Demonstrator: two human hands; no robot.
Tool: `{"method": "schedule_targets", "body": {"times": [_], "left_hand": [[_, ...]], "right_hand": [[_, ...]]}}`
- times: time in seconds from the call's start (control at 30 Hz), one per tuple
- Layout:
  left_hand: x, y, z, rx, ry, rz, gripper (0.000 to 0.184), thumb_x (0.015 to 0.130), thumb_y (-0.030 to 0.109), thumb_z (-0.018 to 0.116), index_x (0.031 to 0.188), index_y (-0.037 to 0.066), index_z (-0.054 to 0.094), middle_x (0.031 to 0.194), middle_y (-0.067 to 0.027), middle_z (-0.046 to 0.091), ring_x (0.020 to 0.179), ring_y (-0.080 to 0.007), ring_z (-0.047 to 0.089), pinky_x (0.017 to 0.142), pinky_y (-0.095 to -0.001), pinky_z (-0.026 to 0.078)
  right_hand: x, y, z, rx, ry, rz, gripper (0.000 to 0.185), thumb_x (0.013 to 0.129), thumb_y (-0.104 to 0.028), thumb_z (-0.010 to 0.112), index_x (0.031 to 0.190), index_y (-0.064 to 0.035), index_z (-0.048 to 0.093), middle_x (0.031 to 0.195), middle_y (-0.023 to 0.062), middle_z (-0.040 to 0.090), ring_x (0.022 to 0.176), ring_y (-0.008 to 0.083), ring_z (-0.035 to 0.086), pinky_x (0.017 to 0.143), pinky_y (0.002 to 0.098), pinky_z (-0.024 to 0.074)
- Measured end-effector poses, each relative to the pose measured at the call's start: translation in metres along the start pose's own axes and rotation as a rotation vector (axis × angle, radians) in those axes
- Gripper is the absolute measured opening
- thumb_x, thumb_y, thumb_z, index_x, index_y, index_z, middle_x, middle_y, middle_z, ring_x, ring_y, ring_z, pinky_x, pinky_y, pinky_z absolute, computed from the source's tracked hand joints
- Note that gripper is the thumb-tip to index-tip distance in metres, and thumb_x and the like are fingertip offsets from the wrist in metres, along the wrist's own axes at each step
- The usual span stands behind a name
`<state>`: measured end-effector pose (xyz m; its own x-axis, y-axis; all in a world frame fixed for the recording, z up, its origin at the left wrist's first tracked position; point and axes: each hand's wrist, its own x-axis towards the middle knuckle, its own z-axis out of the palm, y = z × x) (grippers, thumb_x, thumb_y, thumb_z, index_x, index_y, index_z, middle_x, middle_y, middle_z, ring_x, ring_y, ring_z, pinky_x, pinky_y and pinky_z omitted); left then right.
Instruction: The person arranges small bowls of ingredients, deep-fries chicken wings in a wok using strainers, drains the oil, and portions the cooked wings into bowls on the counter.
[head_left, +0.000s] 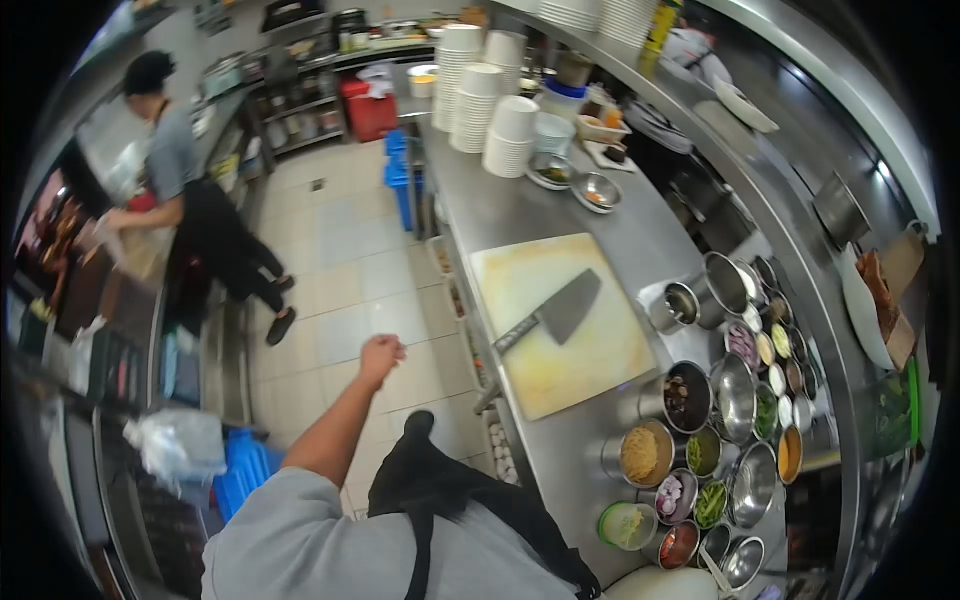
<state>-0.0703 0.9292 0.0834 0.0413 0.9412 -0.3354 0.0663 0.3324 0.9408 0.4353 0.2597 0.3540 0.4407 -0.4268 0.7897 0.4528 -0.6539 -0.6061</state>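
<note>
My left hand [381, 361] is held out over the tiled floor, left of the steel counter. Its fingers are curled, and whatever they may hold is too small to make out. My right hand does not show. On the counter lies a white cutting board [540, 385] with yellowish stains. A wide cleaver [572, 308] rests flat on it, its dark handle at the board's left edge. To the board's right stand steel containers of food, among them one with noodles [646, 455] and one with dark pieces [688, 397].
Stacks of white bowls [510, 135] stand at the counter's far end. A person [170, 160] in a dark cap works at the left counter. Blue bins [402, 185] and a red container [370, 108] are beyond. A steel shelf [740, 150] overhangs the right side.
</note>
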Motion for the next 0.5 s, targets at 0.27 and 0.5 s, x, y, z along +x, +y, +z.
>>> {"method": "schedule_targets", "body": {"times": [0.27,0.5], "left_hand": [[0.182,0.166,0.125,-0.007,-0.323,0.091,0.028,0.09,0.027,0.057,0.104,0.003,0.058,0.086,-0.0082,0.065,0.068,-0.0147,0.062,0.059,-0.0271,0.049],[0.354,0.191,0.284,0.192,-0.437,0.07,0.049,0.087,0.04,0.058,0.088,-0.008,0.06,0.076,-0.0162,0.063,0.053,-0.0209,0.059,0.044,-0.0326,0.046]], "right_hand": [[-0.215,-0.283,0.22,0.738,-1.024,0.246,0.035,0.092,-0.012,0.054,0.125,-0.0007,0.05,0.105,0.009,0.065,0.078,0.0113,0.061,0.063,0.022,0.0482],[-0.429,-0.409,0.544,0.44,-1.658,0.914,0.06,0.088,-0.033,0.062,0.134,-0.0039,0.039,0.118,0.016,0.054,0.091,0.0253,0.058,0.074,0.0383,0.05]]}}
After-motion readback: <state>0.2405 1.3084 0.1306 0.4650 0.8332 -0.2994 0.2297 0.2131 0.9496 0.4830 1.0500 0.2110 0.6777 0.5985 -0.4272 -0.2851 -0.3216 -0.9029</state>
